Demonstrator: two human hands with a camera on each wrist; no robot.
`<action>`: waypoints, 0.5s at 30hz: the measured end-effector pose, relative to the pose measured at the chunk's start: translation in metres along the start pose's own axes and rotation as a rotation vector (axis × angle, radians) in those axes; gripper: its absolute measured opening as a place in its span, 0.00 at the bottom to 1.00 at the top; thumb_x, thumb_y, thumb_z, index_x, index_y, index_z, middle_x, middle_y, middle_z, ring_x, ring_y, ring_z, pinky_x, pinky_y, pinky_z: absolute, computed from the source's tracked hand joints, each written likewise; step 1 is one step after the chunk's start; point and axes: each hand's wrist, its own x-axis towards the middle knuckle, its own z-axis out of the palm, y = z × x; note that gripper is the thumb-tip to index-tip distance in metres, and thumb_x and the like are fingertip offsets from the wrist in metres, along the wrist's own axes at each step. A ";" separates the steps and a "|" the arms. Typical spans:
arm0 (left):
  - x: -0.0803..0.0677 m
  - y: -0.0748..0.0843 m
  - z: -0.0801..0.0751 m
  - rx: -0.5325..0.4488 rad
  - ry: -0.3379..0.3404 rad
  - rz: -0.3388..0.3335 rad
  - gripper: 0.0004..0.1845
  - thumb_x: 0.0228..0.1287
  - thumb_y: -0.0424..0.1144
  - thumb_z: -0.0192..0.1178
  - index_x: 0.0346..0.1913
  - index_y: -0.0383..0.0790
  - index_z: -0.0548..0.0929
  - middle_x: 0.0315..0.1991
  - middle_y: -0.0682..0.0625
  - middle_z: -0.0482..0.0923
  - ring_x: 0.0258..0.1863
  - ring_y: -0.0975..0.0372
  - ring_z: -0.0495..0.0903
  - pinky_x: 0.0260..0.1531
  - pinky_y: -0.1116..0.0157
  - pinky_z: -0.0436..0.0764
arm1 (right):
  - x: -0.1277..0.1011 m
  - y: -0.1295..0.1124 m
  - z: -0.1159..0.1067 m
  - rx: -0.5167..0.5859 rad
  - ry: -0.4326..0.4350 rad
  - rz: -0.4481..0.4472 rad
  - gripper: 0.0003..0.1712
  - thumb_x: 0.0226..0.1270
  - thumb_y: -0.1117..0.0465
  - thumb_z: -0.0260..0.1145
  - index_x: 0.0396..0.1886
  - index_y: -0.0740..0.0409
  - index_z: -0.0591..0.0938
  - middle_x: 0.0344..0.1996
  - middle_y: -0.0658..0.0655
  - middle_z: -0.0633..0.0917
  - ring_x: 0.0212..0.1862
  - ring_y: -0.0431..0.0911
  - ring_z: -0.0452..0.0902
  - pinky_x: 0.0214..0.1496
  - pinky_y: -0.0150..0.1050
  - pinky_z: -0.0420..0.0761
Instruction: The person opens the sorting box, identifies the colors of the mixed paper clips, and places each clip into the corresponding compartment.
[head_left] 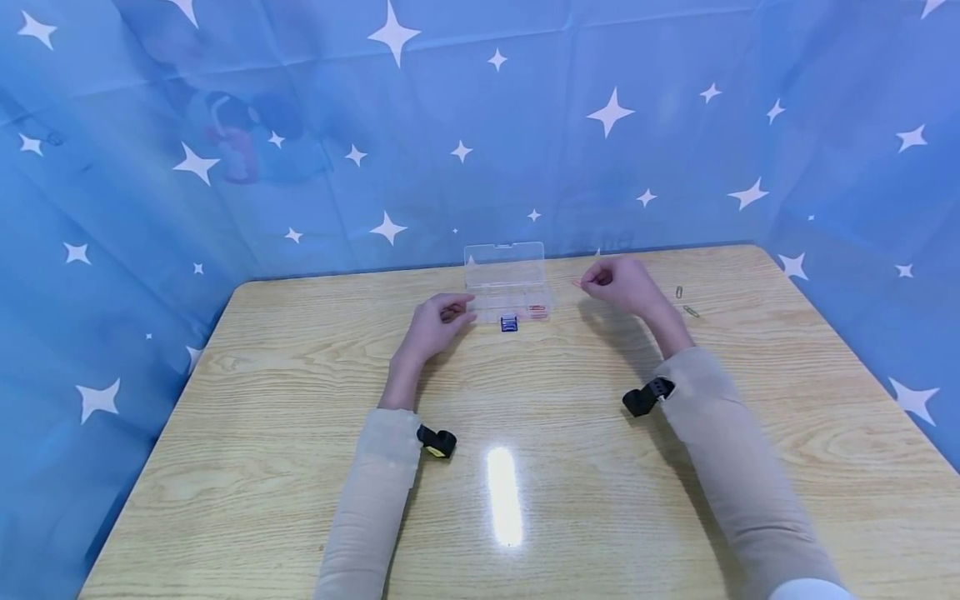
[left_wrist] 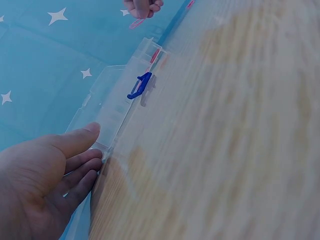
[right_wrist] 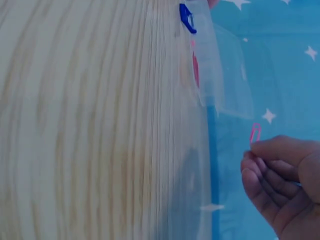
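right now the right hand [head_left: 622,283] pinches a pink paper clip [right_wrist: 255,133] between thumb and fingertip, its other fingers loosely curled, and holds it in the air just to the right of the clear plastic box [head_left: 508,292]. the box sits open near the far edge of the wooden table [head_left: 300,467], lid tipped back, blue latch [left_wrist: 140,85] facing the person, a few red clips already in its right-hand compartment. the left hand [head_left: 435,323] lies with relaxed, nearly straight fingers against the box's left end, gripping nothing — it only steadies the corner.

the grip is the weak point: the clip hangs from a tip-only pinch, so a small twist could drop it onto the table short of the box. the compartments are narrow, so a release from too high may bounce the clip into the wrong one. the box looks light, and a nudge from either hand could slide it. 2 grey clips [head_left: 685,301] lie on the table beyond the right wrist — a sweeping sleeve might knock them off.
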 end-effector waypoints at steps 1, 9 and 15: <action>0.000 0.000 0.000 0.001 0.000 -0.001 0.21 0.72 0.39 0.64 0.64 0.40 0.81 0.55 0.43 0.80 0.58 0.55 0.79 0.61 0.62 0.79 | 0.001 -0.002 0.002 0.003 -0.001 -0.007 0.10 0.72 0.63 0.65 0.43 0.67 0.85 0.38 0.63 0.86 0.40 0.52 0.81 0.39 0.38 0.80; 0.000 0.002 0.000 0.003 -0.007 -0.008 0.21 0.72 0.39 0.64 0.65 0.39 0.81 0.56 0.42 0.80 0.58 0.54 0.79 0.61 0.61 0.79 | 0.009 -0.017 0.017 0.012 -0.028 -0.039 0.08 0.72 0.64 0.65 0.42 0.66 0.85 0.37 0.61 0.86 0.39 0.52 0.81 0.39 0.40 0.80; 0.000 0.002 0.000 -0.003 0.000 -0.009 0.21 0.72 0.39 0.64 0.64 0.40 0.81 0.56 0.42 0.80 0.58 0.54 0.79 0.62 0.61 0.78 | 0.015 -0.032 0.029 0.035 -0.053 -0.075 0.08 0.72 0.65 0.65 0.41 0.66 0.86 0.36 0.60 0.85 0.38 0.50 0.80 0.39 0.40 0.81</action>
